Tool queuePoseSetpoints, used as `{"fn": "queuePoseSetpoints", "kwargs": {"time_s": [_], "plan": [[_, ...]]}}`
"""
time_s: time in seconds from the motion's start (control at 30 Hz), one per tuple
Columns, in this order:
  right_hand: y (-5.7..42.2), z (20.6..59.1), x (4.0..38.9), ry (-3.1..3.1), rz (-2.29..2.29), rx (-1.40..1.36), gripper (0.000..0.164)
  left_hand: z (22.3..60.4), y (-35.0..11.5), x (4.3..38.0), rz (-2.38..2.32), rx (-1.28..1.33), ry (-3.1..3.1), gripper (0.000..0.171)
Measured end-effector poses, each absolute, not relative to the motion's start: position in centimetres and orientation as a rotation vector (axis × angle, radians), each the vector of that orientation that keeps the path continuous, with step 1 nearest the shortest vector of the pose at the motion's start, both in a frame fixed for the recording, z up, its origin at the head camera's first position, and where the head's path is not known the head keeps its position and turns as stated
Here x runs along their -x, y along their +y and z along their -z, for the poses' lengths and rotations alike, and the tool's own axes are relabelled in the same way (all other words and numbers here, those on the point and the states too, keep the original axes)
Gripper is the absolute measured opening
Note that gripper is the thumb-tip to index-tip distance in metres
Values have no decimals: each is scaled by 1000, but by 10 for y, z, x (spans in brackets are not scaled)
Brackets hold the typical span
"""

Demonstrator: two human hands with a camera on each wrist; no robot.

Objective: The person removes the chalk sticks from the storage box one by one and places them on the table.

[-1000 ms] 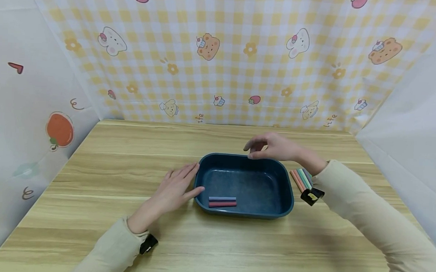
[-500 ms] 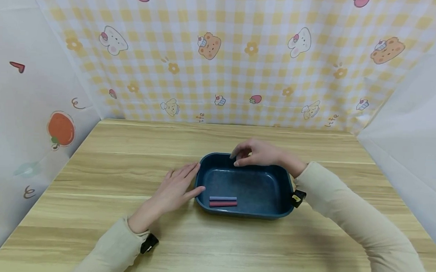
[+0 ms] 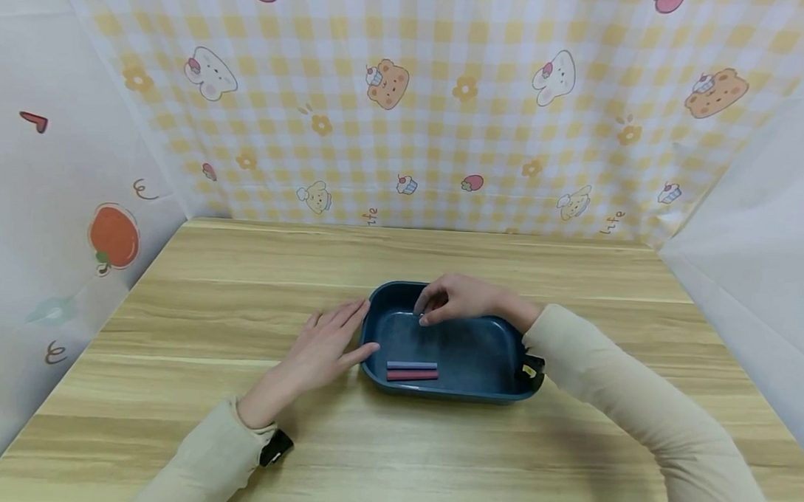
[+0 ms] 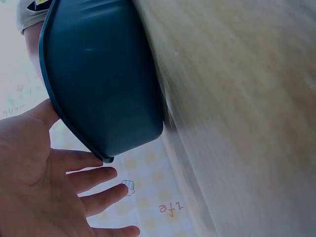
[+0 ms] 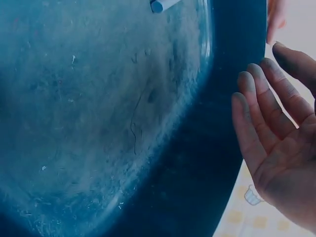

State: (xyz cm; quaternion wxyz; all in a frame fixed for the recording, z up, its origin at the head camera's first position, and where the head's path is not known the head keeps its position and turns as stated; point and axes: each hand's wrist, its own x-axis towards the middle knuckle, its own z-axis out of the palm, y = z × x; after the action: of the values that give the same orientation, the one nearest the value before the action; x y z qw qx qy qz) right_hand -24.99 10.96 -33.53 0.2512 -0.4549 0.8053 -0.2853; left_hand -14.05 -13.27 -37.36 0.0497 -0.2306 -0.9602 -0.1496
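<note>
A dark blue basin (image 3: 465, 349) stands on the wooden table. On its floor, near the front left, lie a blue chalk stick (image 3: 412, 366) and a red chalk stick (image 3: 412, 375), side by side. My left hand (image 3: 325, 348) rests at the basin's left end with fingers spread; in the left wrist view its thumb and index finger touch the rim. Over the back part of the basin hovers my right hand (image 3: 463, 297), fingers loosely bent. In the right wrist view its dusty fingertips (image 5: 245, 81) have nothing between them.
A yellow checked cloth (image 3: 446, 134) hangs behind the table (image 3: 255, 275). White cloth sheets flank both sides. The right sleeve (image 3: 591, 361) reaches across the basin's right end and covers the table spot beside it.
My right hand has moved left and toward me, from the back rim to over the basin's inside. Its sleeve now hides the coloured sticks right of the basin. The left hand has stayed put.
</note>
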Motion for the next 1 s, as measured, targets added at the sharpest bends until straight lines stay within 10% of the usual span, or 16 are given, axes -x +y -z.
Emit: {"fn": "queuePoseSetpoints", "kwargs": {"time_s": [1.0], "plan": [[77, 373, 241, 2017, 621, 1150, 14, 373, -132, 140, 426, 699, -2916, 66]]}}
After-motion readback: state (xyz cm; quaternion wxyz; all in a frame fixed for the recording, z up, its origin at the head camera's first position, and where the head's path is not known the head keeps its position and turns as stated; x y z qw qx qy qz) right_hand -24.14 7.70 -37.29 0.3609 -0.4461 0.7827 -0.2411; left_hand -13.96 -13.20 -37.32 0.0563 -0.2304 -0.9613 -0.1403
